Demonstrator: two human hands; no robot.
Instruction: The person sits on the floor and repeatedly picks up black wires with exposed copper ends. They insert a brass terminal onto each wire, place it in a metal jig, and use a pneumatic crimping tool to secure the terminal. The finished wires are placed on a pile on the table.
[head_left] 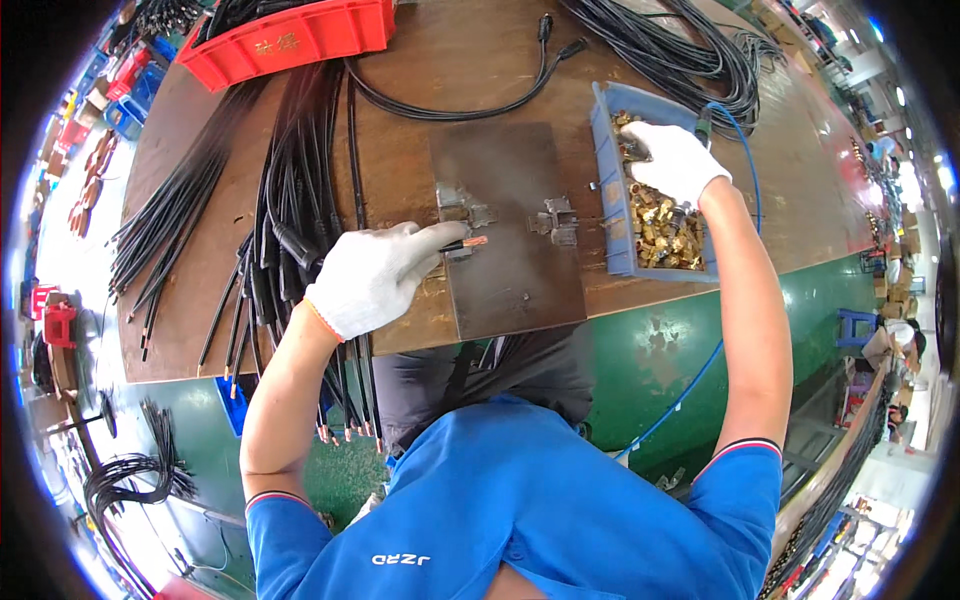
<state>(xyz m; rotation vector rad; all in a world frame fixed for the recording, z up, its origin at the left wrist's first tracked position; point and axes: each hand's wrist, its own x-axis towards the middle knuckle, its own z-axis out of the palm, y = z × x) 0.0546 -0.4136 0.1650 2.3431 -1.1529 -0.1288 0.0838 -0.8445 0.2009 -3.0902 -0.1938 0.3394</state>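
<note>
My left hand (375, 275), in a white knit glove, is closed around a black cable. The cable's stripped copper end (475, 241) sticks out past the fingertips, over a dark metal plate (510, 290). My right hand (675, 160), also gloved, reaches into a blue plastic bin (620, 235) of brass fittings (665, 230). Its thumb and forefinger are apart above the fittings, and the other fingers are partly hidden. Beside that hand, at the bin's far right, is a dark green tool handle (703, 125) with a blue hose (750, 160).
Bundles of black cables (295, 170) lie on the brown table (400, 165) at left, some hanging over its front edge. A red bin (300, 45) stands at the far left. Coiled black cables (690, 60) lie at the far right. Clear tape patches (555, 222) stick to the plate.
</note>
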